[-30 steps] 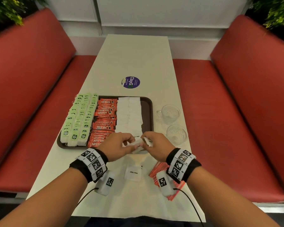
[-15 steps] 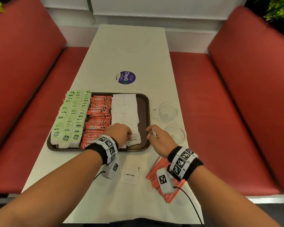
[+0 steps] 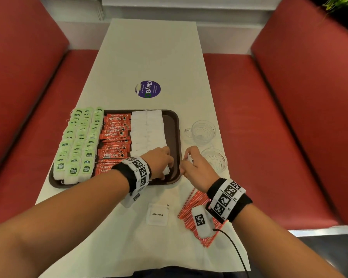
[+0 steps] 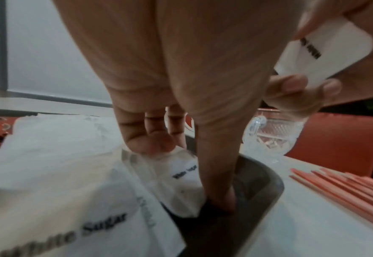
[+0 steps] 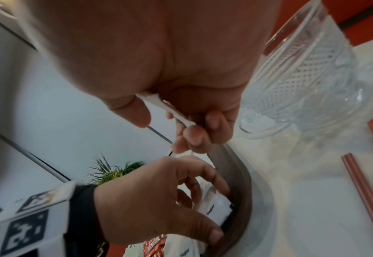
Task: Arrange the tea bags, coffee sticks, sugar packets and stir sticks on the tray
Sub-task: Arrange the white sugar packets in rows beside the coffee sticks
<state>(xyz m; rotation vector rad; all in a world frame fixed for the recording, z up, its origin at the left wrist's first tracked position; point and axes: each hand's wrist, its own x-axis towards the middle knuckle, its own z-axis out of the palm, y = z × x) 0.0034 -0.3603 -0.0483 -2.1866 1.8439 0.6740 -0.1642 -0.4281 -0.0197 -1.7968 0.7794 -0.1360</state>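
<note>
A brown tray (image 3: 174, 125) holds green tea bags (image 3: 78, 141) at its left, red coffee sticks (image 3: 115, 137) in the middle and a row of white sugar packets (image 3: 147, 131) at the right. My left hand (image 3: 165, 163) is at the near end of that row, with its fingers curled on a sugar packet (image 4: 181, 175) and the thumb down on the tray floor. My right hand (image 3: 187, 163) hovers just right of the tray's edge and pinches another sugar packet (image 5: 170, 111). One loose sugar packet (image 3: 157, 214) and the red stir sticks (image 3: 191, 207) lie on the table near me.
Two cut-glass cups (image 3: 202, 131) (image 3: 215, 159) stand right of the tray, close to my right hand. A purple round sticker (image 3: 147, 89) marks the table beyond the tray. Red benches (image 3: 279, 137) flank the narrow table on both sides.
My hands, together over the tray's near edge, have parted. The left went forward onto the sugar row with a packet; the right drew off to the right with its own.
</note>
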